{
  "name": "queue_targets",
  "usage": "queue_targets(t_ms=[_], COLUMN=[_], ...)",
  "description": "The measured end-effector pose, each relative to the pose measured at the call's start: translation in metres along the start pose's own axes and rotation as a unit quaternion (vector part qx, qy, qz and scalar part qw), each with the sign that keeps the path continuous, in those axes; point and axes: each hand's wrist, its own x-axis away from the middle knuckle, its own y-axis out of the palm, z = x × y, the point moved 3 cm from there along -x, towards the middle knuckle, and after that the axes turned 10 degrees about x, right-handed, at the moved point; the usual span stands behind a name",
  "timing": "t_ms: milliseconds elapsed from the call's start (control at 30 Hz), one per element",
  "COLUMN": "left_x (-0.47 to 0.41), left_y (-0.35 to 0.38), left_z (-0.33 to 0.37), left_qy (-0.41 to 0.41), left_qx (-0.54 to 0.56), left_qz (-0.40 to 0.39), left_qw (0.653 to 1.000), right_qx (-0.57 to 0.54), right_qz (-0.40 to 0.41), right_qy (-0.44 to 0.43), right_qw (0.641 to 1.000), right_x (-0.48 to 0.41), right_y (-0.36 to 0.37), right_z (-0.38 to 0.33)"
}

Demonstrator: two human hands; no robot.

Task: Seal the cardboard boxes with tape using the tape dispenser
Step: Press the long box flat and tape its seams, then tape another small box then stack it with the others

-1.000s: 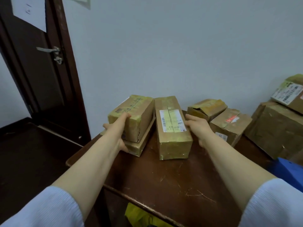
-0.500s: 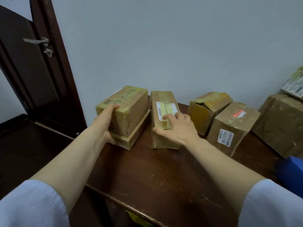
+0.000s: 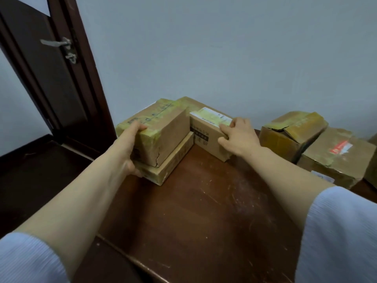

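Left hand [image 3: 130,148]: wrapped over near end of taped stacked box [image 3: 161,131], fingers on top edge, thumb below.
Right hand [image 3: 238,137]: fingers spread flat on labelled box [image 3: 210,129], not gripping.
Flat box [image 3: 169,166]: under left thumb, beneath the stacked box.
Tape dispenser: unseen.
Table [image 3: 204,211]: below both wrists.

I count five cardboard boxes on the table [image 3: 204,211]: a taped box [image 3: 163,131] stacked on a flat box [image 3: 169,168], a labelled box [image 3: 208,129], a torn-flap box [image 3: 289,129] and a red-stickered box [image 3: 336,156]. Two hands, one door [image 3: 51,78].
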Motion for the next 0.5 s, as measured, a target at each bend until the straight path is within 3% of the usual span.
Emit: queue_targets(t_ms=[200, 500], left_x=[0.000, -0.036], left_y=[0.018, 0.047], left_z=[-0.003, -0.013], left_qy=[-0.001, 0.023], left_qx=[0.005, 0.036], left_qz=[-0.008, 0.002], left_qw=[1.000, 0.999], right_qx=[0.003, -0.057], right_qz=[-0.001, -0.042], right_qy=[0.072, 0.091], right_qw=[0.997, 0.993], right_x=[-0.017, 0.004], right_y=[0.004, -0.001], right_z=[-0.002, 0.000])
